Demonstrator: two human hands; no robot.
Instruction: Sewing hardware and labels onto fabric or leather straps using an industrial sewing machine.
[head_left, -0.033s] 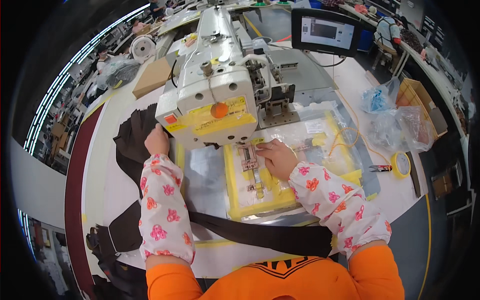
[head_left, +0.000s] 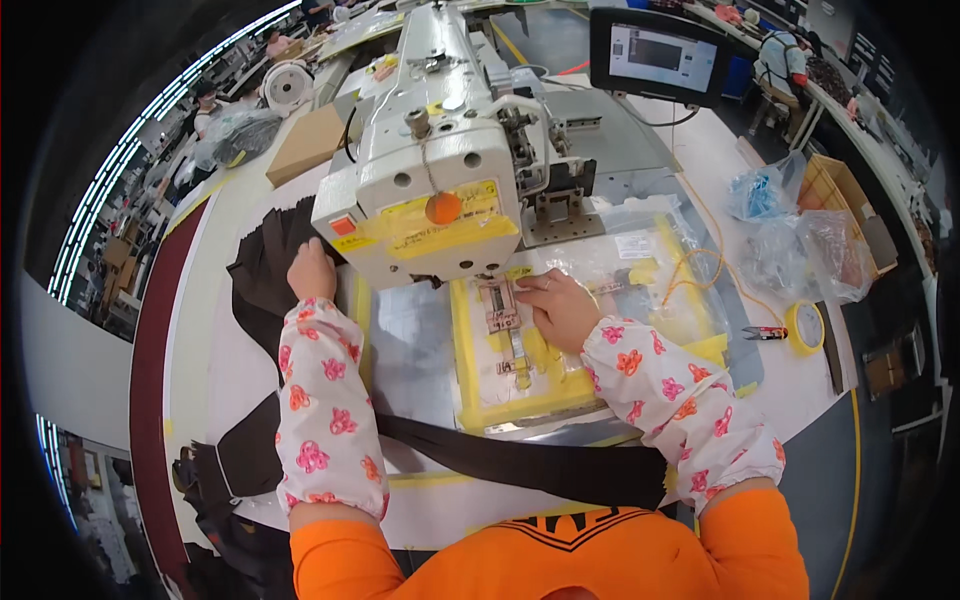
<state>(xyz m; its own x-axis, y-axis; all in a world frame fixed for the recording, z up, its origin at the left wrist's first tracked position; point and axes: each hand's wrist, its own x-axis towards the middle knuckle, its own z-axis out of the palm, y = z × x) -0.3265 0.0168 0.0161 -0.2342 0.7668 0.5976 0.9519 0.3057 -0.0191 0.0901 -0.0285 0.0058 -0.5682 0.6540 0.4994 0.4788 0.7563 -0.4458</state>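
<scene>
My left hand (head_left: 313, 270) is at the left of a white sewing machine head (head_left: 430, 200), its fingers curled over the edge of a dark brown cloth (head_left: 265, 265); the fingertips are partly hidden. My right hand (head_left: 562, 308) rests on a clear and white sewing template (head_left: 560, 400) edged with yellow tape. Its fingers are stretched out and point left, beside a small marked slot piece (head_left: 500, 306) under the machine head. Nothing shows in this hand. A long dark cloth strip (head_left: 530, 472) lies across the table in front of the template.
A dark-framed screen (head_left: 655, 55) stands behind at the right. Red-handled snips (head_left: 765, 333) and a yellow tape roll (head_left: 804, 328) lie right of the template. Plastic bags (head_left: 800, 250) and an open cardboard box (head_left: 840, 200) are beyond them. More dark cloth (head_left: 250, 450) is at the left.
My left hand is slightly lower relative to the machine head. The right hand stays on the template, and the whole view has shifted a little.
</scene>
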